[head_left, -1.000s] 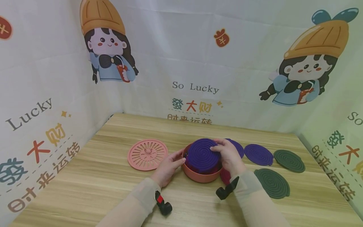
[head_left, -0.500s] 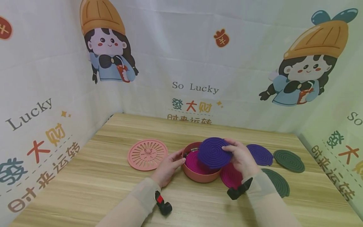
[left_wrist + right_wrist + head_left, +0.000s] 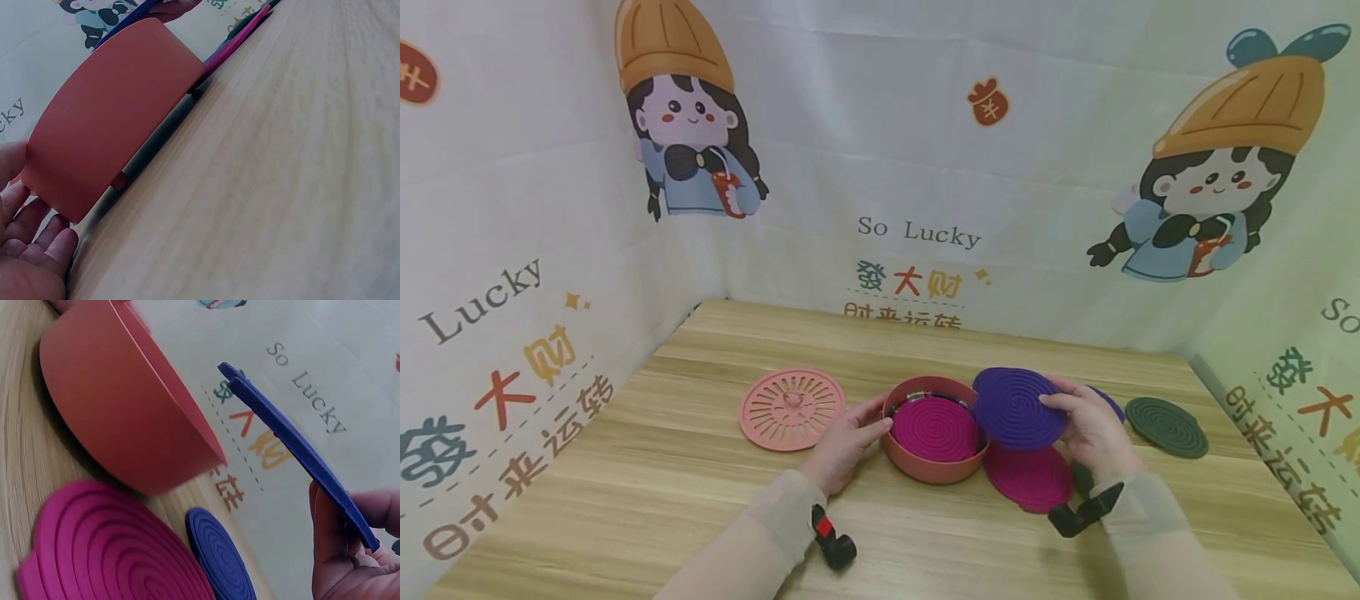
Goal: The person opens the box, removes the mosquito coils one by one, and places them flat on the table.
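My left hand (image 3: 847,447) grips the left side of a round coral box (image 3: 934,472), its thumb at the rim. Inside the box lies a magenta mosquito coil (image 3: 936,429), with a dark patterned strip showing along the far inner wall. My right hand (image 3: 1093,429) pinches a purple mosquito coil (image 3: 1017,408) by its right edge, thumb on top. This coil hangs tilted above the table at the box's right side; the right wrist view shows it edge-on, apart from the box. Below it, another magenta coil (image 3: 1030,479) lies on the table.
A slotted coral lid (image 3: 792,410) with a central knob lies left of the box. Purple coils lie behind my right hand, one plain in the right wrist view (image 3: 220,556). A green coil (image 3: 1167,427) lies far right; another is mostly hidden by my right wrist. Printed cloth surrounds the table.
My right hand has carried the purple coil rightward from above the box to beside it, uncovering the magenta coil inside. My left hand has stayed at the box.
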Motion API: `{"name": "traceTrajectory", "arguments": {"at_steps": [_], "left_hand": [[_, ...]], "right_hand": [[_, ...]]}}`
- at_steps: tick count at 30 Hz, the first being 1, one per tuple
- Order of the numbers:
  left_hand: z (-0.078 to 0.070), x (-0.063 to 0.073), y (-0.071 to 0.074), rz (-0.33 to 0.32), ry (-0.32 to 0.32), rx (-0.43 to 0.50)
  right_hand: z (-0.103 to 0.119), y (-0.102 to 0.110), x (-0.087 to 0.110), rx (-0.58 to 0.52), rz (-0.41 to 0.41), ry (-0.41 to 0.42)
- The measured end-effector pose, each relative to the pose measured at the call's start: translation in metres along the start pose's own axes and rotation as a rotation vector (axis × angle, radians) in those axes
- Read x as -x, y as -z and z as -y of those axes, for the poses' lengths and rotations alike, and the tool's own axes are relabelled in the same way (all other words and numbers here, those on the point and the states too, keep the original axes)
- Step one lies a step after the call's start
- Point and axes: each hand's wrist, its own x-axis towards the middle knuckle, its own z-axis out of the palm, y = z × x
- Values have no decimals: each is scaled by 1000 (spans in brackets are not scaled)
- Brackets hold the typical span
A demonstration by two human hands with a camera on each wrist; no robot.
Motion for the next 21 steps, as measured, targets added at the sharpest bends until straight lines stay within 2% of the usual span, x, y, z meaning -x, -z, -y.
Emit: {"name": "traceTrajectory", "arguments": {"at_steps": [9, 21], "left_hand": [[1, -1, -1, -2, -6, -3], [1, -1, -1, 6, -4, 0]], "right_hand": [[6, 38, 11, -56, -43, 3], [7, 93, 27, -157, -50, 21]]}}
